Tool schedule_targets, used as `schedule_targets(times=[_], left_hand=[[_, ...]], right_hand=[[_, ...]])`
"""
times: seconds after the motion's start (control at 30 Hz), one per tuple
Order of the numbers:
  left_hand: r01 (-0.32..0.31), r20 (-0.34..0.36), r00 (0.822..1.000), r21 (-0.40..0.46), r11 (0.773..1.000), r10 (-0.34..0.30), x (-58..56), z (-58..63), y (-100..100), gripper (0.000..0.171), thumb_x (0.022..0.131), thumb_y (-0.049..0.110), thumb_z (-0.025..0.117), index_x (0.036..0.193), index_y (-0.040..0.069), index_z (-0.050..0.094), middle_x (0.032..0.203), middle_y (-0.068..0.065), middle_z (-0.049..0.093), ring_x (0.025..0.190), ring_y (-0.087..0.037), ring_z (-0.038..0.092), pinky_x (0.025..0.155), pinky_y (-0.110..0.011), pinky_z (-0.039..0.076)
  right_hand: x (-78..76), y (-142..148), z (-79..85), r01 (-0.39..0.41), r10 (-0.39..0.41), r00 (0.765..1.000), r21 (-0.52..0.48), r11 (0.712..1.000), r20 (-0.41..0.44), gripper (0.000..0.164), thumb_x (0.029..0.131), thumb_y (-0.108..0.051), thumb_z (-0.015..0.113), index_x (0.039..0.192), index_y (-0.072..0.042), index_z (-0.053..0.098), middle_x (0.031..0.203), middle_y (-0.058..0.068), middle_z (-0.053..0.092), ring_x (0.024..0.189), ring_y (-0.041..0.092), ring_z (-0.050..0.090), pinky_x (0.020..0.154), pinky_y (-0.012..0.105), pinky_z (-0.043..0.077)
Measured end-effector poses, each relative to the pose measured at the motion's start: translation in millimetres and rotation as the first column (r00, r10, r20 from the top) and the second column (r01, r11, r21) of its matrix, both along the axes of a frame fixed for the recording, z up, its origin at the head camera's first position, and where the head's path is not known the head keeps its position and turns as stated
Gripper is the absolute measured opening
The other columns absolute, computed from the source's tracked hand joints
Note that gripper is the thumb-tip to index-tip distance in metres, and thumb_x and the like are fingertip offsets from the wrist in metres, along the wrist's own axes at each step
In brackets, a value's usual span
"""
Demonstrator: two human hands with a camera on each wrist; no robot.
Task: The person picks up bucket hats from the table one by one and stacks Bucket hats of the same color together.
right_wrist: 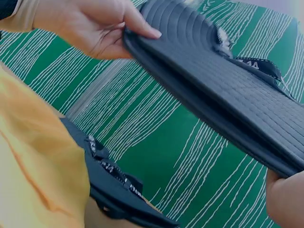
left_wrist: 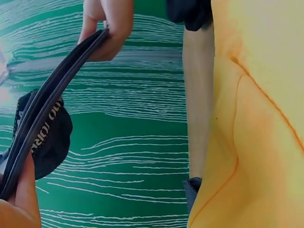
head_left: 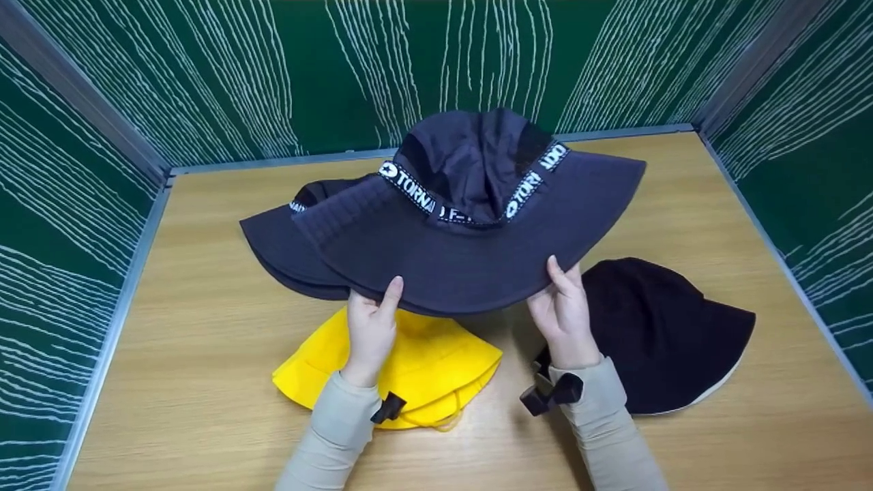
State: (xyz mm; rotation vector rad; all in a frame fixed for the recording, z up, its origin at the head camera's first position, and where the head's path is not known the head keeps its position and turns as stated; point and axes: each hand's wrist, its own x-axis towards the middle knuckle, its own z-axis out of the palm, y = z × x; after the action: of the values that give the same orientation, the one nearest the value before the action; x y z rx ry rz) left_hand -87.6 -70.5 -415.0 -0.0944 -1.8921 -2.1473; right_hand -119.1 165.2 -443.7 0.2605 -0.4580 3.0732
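My left hand and right hand both pinch the near brim of a dark navy bucket hat, thumbs on top and fingers beneath. This hat is raised over the table, crown away from me, with a white-lettered band reading TORNADO around the crown. From the right wrist view its brim shows stitched rings and two layers at the edge. In the left wrist view the brim is seen edge-on between both hands. A yellow hat lies beneath my left forearm, partly covered by it.
Behind the raised hat, to the left, lies another dark hat with a lettered band. A black hat with a pale underside edge lies right of my right hand. Green panels with white lines enclose the wooden table.
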Motion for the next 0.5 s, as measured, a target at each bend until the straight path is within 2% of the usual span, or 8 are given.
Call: schedule_targets(times=[0.07, 0.13, 0.2, 0.27, 0.37, 0.43, 0.5], left_hand=[[-0.015, -0.025, 1.0, -0.014, 1.0, 0.015, 1.0, -0.4, -1, 0.036, 0.095, 0.011, 0.056, 0.124, -0.008, 0.045, 0.117, -0.014, 0.06, 0.106, -0.007, 0.057, 0.098, -0.027, 0.045], [-0.023, -0.045, 0.999, -0.031, 0.999, 0.021, 2.8, 0.1, -3, 0.036, 0.095, 0.012, 0.056, 0.122, -0.009, 0.045, 0.114, -0.01, 0.06, 0.104, -0.007, 0.057, 0.097, -0.026, 0.045], [-0.016, -0.046, 0.999, -0.052, 0.998, 0.014, 5.1, 1.1, -6, 0.034, 0.095, 0.011, 0.056, 0.12, -0.01, 0.046, 0.11, -0.005, 0.061, 0.101, -0.007, 0.057, 0.094, -0.025, 0.047], [-0.01, -0.034, 0.999, -0.078, 0.997, 0.007, 7.9, 2.7, -9, 0.029, 0.094, 0.008, 0.056, 0.115, -0.01, 0.048, 0.104, -0.001, 0.062, 0.095, -0.007, 0.058, 0.09, -0.024, 0.048], [0.003, -0.003, 1.0, -0.098, 0.995, -0.003, 12.6, 6.3, -17, 0.025, 0.093, 0.006, 0.057, 0.111, -0.011, 0.051, 0.098, 0.003, 0.064, 0.09, -0.006, 0.06, 0.086, -0.023, 0.049], [0.003, 0.012, 1.0, -0.1, 0.995, -0.002, 16.3, 8.5, -23, 0.026, 0.093, 0.006, 0.058, 0.11, -0.012, 0.051, 0.097, 0.005, 0.065, 0.09, -0.006, 0.06, 0.085, -0.022, 0.049], [0.017, 0.021, 1.0, -0.088, 0.996, -0.015, 20.6, 10.6, -29, 0.029, 0.093, 0.006, 0.058, 0.112, -0.012, 0.049, 0.099, 0.008, 0.064, 0.092, -0.005, 0.06, 0.087, -0.022, 0.049]], right_hand=[[-0.5, 2, -5.6, -0.014, 0.013, 1.0, 0.028, 1.0, 0.012, 0.035, 0.096, -0.004, 0.048, 0.127, -0.019, 0.044, 0.123, 0.006, 0.06, 0.113, 0.021, 0.059, 0.096, 0.034, 0.047], [-1.6, 6, -11.5, -0.01, 0.008, 0.999, 0.08, 0.997, 0.032, 0.035, 0.094, -0.008, 0.053, 0.124, -0.023, 0.043, 0.121, 0.003, 0.06, 0.112, 0.018, 0.058, 0.096, 0.032, 0.045], [-3.6, 11, -15.8, 0.015, -0.026, 0.996, 0.122, 0.992, 0.082, 0.041, 0.09, -0.01, 0.06, 0.12, -0.027, 0.039, 0.113, 0.003, 0.059, 0.104, 0.017, 0.057, 0.093, 0.031, 0.043], [-5.9, 18, -17.4, 0.059, -0.09, 0.983, 0.191, 0.98, 0.16, 0.051, 0.088, -0.01, 0.064, 0.121, -0.029, 0.031, 0.111, 0.003, 0.055, 0.101, 0.017, 0.055, 0.092, 0.031, 0.042], [-11.3, 32, -11.8, 0.125, -0.218, 0.947, 0.354, 0.927, 0.236, 0.066, 0.088, -0.007, 0.063, 0.132, -0.029, 0.019, 0.12, 0.004, 0.042, 0.107, 0.016, 0.048, 0.097, 0.032, 0.038], [-15.6, 42, -4.2, 0.149, -0.289, 0.93, 0.487, 0.861, 0.226, 0.063, 0.092, -0.004, 0.056, 0.137, -0.025, 0.017, 0.127, 0.003, 0.034, 0.113, 0.016, 0.043, 0.101, 0.03, 0.038], [-20.0, 54, 4.9, 0.151, -0.323, 0.928, 0.607, 0.78, 0.185, 0.059, 0.093, -0.001, 0.054, 0.138, -0.021, 0.02, 0.129, 0.003, 0.029, 0.114, 0.015, 0.04, 0.099, 0.025, 0.039]])
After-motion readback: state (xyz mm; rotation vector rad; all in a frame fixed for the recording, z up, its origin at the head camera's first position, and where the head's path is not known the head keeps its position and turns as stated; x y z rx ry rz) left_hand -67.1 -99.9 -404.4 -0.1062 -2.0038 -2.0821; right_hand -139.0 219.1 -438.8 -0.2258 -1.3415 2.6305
